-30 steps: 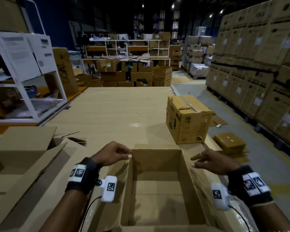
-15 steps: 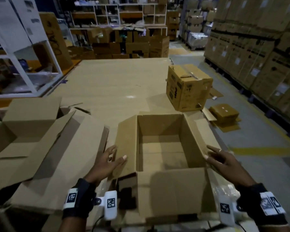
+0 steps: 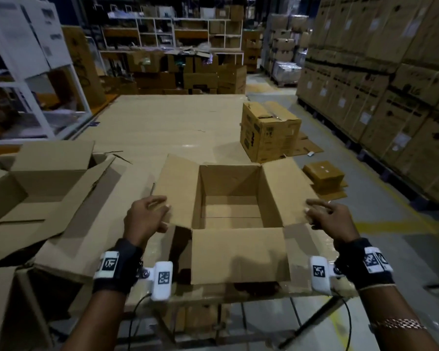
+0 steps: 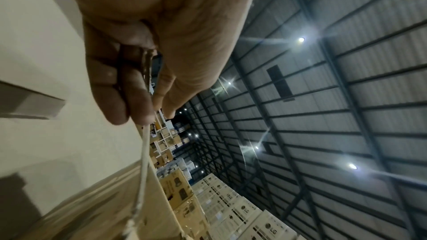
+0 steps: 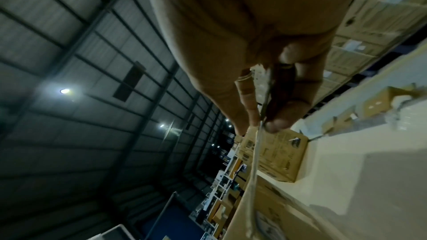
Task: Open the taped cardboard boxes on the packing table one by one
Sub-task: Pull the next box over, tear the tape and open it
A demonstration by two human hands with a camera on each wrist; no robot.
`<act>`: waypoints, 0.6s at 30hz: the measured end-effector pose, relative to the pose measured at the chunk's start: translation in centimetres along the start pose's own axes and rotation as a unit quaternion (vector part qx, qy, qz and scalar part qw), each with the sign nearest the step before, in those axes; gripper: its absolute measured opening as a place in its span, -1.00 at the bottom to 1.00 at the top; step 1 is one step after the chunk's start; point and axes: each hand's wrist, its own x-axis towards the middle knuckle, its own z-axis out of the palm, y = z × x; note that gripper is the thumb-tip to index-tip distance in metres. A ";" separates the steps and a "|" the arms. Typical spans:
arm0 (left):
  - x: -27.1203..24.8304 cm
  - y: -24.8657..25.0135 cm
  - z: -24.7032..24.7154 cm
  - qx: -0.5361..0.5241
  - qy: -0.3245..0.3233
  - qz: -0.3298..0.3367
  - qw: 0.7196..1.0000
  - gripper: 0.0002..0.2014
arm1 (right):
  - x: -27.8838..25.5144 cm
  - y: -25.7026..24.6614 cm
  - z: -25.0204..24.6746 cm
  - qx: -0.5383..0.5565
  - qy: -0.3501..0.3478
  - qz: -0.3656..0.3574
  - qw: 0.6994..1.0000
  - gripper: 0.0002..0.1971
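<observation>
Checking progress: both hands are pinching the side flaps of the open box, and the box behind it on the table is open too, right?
Not quite. The head view shows the far box closed; both hands, left and right, do pinch the open box's side flaps.

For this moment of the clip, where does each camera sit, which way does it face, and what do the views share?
Head: worn on the head, looking forward and down at the open box on the packing table; both forearms, left hand and right hand show.
Left wrist: looks along the left hand up toward the warehouse roof; fingers pinch the left flap.
Right wrist: looks along the right hand toward roof and stacked cartons; fingers pinch the right flap.
Shared: head and right wrist both show the taped box.
</observation>
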 end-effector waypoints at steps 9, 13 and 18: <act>-1.8 5.5 2.2 0.207 -0.017 0.083 0.975 -0.82 | -0.6 -4.3 1.9 -0.186 -0.042 -0.121 0.974 -0.86; -3.0 6.4 1.7 0.272 0.015 0.131 0.953 -0.73 | -2.0 -5.4 2.2 -0.242 -0.028 -0.171 0.955 -0.81; -5.9 6.3 -1.1 0.279 0.068 0.148 0.946 -0.65 | -5.3 -6.4 1.9 -0.225 -0.022 -0.250 0.941 -0.78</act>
